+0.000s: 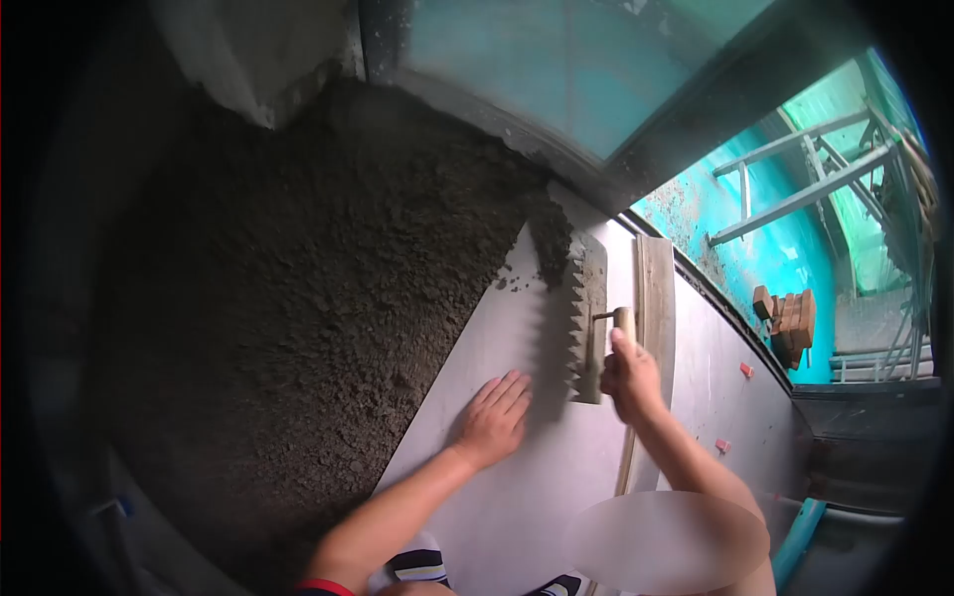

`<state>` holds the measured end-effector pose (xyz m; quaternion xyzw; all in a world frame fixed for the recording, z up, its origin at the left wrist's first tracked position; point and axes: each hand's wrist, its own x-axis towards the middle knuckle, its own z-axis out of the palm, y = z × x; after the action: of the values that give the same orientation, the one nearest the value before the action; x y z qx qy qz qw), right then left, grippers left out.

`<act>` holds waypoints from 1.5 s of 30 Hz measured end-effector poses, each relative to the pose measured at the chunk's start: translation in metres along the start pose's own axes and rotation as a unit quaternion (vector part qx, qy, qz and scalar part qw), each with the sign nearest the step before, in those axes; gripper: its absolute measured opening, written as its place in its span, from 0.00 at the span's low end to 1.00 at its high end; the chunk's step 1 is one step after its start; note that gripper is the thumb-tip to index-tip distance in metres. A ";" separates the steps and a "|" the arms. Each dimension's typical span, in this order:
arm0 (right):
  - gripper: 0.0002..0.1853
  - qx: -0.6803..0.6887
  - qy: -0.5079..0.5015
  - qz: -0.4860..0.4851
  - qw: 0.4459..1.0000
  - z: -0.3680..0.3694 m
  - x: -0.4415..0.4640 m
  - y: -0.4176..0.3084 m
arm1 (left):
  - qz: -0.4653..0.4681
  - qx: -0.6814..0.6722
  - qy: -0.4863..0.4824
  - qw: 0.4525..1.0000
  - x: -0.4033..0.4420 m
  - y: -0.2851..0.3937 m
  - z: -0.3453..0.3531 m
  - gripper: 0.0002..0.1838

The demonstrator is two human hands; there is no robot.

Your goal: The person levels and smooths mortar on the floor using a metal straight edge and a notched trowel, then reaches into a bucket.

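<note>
My right hand (630,377) is wrapped round the handle of a notched trowel (590,323), whose toothed edge faces left over a pale tile (477,363). My left hand (495,419) lies flat on that tile, fingers spread a little, with nothing in it. Dark, crumbly mortar (328,268) covers the floor left of the tile. A small heap of it (552,238) lies on the tile's far corner, beside the trowel's upper end.
A wooden board (654,318) runs along the tile's right side. Beyond it are laid tiles with red clips (746,371). Stacked bricks (793,323) and a metal frame (805,189) stand behind the doorway at the right. A glazed panel (517,79) rises ahead.
</note>
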<state>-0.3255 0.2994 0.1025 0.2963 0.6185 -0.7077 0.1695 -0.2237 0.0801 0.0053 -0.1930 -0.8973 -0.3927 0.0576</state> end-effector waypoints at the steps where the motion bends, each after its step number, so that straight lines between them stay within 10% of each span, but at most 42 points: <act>1: 0.20 0.018 0.017 -0.024 0.999 0.007 0.004 0.025 | 0.010 0.000 -0.019 1.000 -0.013 -0.003 -0.004 0.20; 17: 0.20 0.103 0.013 -0.117 0.988 0.243 0.102 0.001 | 0.040 0.122 -0.132 0.983 -0.075 -0.007 -0.029 0.24; 29: 0.15 -0.041 -0.158 -0.129 0.978 0.281 0.084 -0.029 | 0.018 0.097 -0.112 0.989 -0.074 -0.005 -0.033 0.23; 45: 0.14 0.299 -0.065 0.036 0.951 0.224 0.105 -0.074 | 0.024 0.132 -0.116 0.984 -0.070 0.001 -0.037 0.24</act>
<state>-0.4979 0.1069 0.1066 0.3089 0.3550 -0.8714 0.1386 -0.1608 0.0334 0.0135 -0.2491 -0.9370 -0.2444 -0.0124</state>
